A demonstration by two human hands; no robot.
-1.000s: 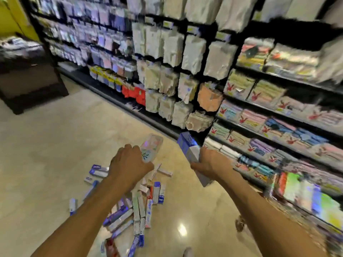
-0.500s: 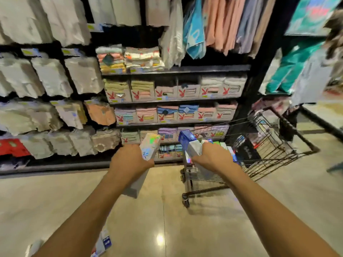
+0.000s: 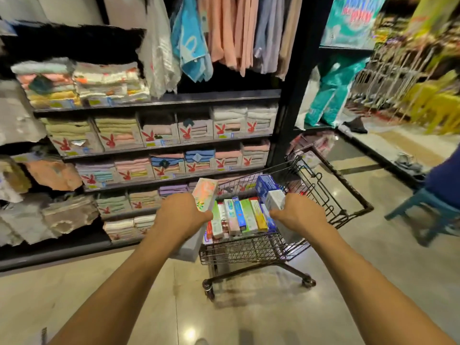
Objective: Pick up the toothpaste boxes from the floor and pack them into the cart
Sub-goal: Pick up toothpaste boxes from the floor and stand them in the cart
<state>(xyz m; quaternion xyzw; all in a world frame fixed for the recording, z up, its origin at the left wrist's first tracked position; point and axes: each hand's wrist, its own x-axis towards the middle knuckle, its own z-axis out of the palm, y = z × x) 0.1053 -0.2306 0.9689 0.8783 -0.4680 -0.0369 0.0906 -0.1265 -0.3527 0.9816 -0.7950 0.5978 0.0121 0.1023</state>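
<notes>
My left hand (image 3: 179,215) grips a shiny pale toothpaste box (image 3: 204,194) upright, just left of the cart's near corner. My right hand (image 3: 296,216) grips blue and white toothpaste boxes (image 3: 270,192) over the basket's right side. The dark wire cart (image 3: 331,192) stands in front of me on the floor. Inside it several toothpaste boxes (image 3: 240,215) lie side by side in a row. The boxes on the floor are out of view.
A shelf unit (image 3: 161,143) of folded towels runs along the left and behind the cart. Hanging cloths (image 3: 236,28) are above it. A blue stool (image 3: 428,210) with a person's dark sleeve stands at the right. Polished floor (image 3: 249,314) lies in front of the cart.
The view swung right from the pile of boxes on the floor to the cart. Both hands, still holding their boxes, have come up to the cart's basket.
</notes>
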